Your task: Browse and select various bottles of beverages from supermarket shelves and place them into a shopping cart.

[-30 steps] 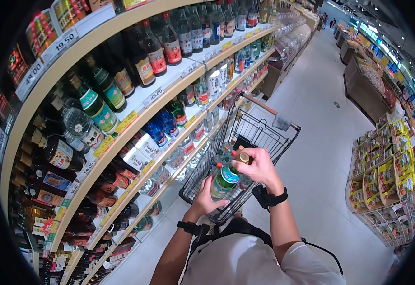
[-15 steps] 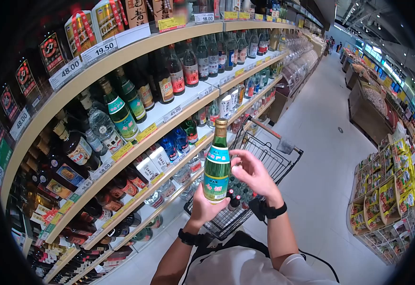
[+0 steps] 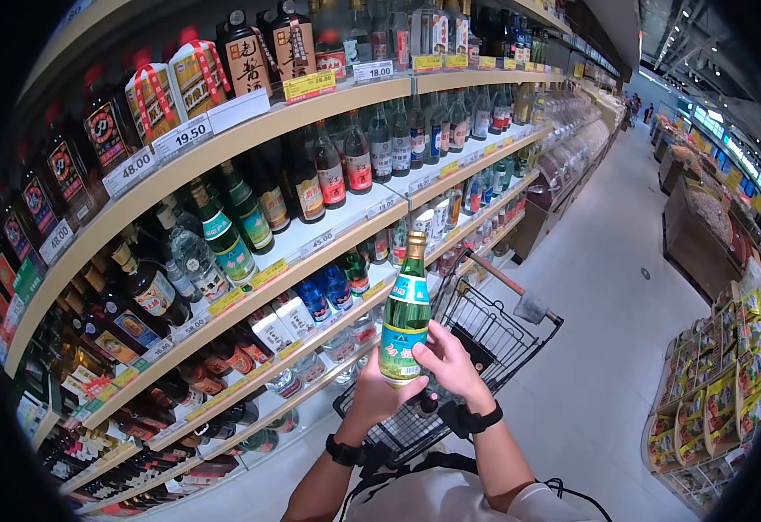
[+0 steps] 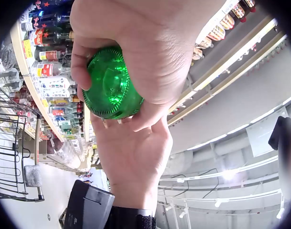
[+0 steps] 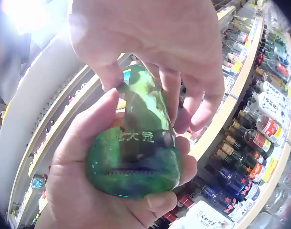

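Observation:
A green glass bottle [image 3: 405, 322] with a gold cap and blue-green labels stands nearly upright between both hands in the head view. My left hand [image 3: 378, 391] grips its base from below and the left side. My right hand [image 3: 452, 364] holds its lower right side, thumb on the label. The left wrist view shows the ridged underside of the bottle [image 4: 110, 86] with fingers curled round it. In the right wrist view, raised characters show on the glass of the bottle [image 5: 136, 157], with one hand cupping the base and the other above it.
Shelves of bottles with price tags [image 3: 182, 137] curve along the left. A wire shopping cart [image 3: 493, 322] holding bottles stands just beyond the hands. Racks of yellow packets [image 3: 715, 391] are at the right, with an aisle [image 3: 598, 339] between.
The bottle has come up out of the cart area and is now raised before the shelves. My right hand left the cap and now holds the bottle's lower side.

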`<state>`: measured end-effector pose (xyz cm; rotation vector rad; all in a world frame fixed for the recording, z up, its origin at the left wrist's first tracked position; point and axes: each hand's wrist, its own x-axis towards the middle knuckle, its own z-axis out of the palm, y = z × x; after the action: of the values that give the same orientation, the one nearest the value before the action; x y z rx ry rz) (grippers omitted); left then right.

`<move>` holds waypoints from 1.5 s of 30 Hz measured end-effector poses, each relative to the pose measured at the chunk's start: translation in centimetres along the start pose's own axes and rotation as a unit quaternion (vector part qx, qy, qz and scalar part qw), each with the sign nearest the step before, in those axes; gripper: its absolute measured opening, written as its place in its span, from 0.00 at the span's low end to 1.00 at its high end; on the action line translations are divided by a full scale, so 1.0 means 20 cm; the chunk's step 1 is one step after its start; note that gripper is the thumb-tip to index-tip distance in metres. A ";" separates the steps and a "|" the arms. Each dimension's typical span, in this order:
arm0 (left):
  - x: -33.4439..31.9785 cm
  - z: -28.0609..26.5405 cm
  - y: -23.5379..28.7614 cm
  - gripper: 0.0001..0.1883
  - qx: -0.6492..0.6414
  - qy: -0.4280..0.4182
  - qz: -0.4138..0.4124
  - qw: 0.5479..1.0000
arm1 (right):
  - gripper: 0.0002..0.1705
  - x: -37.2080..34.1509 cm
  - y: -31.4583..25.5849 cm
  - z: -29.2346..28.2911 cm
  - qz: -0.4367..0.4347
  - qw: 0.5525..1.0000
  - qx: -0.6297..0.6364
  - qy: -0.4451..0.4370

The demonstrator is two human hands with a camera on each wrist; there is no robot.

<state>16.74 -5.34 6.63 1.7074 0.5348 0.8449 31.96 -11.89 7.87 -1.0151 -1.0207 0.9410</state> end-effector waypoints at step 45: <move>0.07 0.54 0.13 0.33 -0.296 -0.002 -0.028 0.955 | 0.28 0.00 -0.32 -0.63 0.002 0.986 0.110 -0.125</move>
<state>25.80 -11.93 7.99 1.1374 0.2829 0.8552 44.97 -16.12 11.46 -0.7275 -1.0933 1.1790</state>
